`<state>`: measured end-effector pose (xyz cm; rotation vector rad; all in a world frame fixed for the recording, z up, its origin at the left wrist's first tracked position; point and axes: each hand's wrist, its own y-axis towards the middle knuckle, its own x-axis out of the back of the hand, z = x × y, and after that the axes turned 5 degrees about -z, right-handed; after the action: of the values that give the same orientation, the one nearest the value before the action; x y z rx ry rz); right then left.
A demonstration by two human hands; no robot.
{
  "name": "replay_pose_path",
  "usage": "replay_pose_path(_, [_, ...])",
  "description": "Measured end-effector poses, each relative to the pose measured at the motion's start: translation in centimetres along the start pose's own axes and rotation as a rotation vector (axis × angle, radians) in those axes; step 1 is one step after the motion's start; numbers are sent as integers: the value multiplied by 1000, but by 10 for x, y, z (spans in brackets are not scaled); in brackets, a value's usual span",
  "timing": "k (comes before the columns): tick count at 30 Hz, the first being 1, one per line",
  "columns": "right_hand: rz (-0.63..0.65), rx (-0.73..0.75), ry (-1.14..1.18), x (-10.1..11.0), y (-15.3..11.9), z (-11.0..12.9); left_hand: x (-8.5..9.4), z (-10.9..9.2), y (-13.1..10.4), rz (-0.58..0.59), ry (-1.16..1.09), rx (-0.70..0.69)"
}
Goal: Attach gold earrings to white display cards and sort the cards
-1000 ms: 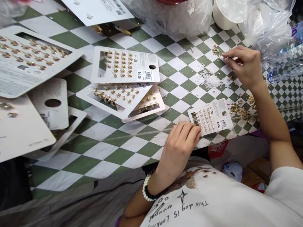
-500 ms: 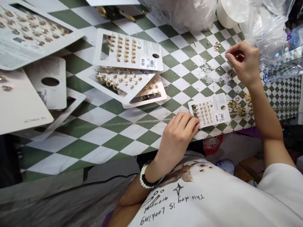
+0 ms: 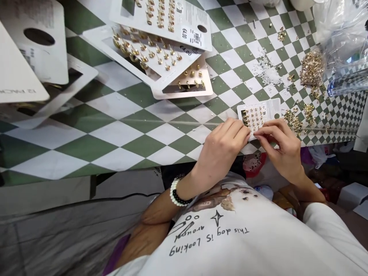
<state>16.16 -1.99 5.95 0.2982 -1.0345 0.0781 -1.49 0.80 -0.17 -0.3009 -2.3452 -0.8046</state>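
Note:
A small white earring card [image 3: 269,109] lies at the table's near edge, with rows of gold earring studs sticking up through it. My left hand [image 3: 221,145], wearing a black-and-white bead bracelet, grips the card's near left corner between thumb and fingers. At the lower row of studs, my right hand [image 3: 283,147] is closed in a pinch with its fingertips against the card. Whatever sits between those fingertips is too small to make out. Just right of the card, loose gold findings [image 3: 293,122] lie in a pile.
Several larger earring cards [image 3: 184,32] overlap farther back, and more cards [image 3: 17,73] are stacked at the left. Tiny clear bits [image 3: 268,73] are scattered behind the card. A bag of gold pieces [image 3: 312,67] and clear plastic [image 3: 339,34] lie at the right.
My right hand has come from over the scattered bits down to the earring card, beside my left hand. My left hand still holds the card's corner. The view has shifted.

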Motion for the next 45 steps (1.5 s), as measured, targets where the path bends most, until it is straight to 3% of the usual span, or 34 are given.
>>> replay_pose_path(13, [35,211,-132,-3,-2,-2,-1,0,0,24,-15,11])
replay_pose_path(19, [100,178,-81,2,0,-7,1,0,0,50,-63,10])
replay_pose_path(26, [46,192,-94,-8,-3,-8,1,1,0,35,-120,39])
replay_pose_path(31, [129,152,59,16,17,-10,1,2,-1,44,-124,47])
replay_pose_path(33, [-1,125,93,32,41,-26,2,2,-2,55,-131,59])
replay_pose_path(36, [-208,52,46,45,91,-70,4,2,-2,66,-143,70])
replay_pose_path(41, [-103,-242,152,29,162,-151,6,2,-3,59,-147,81])
replay_pose_path(43, [-83,-328,172,23,172,-166,6,2,-3,68,-156,92])
replay_pose_path(45, [-89,-300,178,20,170,-168,7,2,-2,72,-172,99])
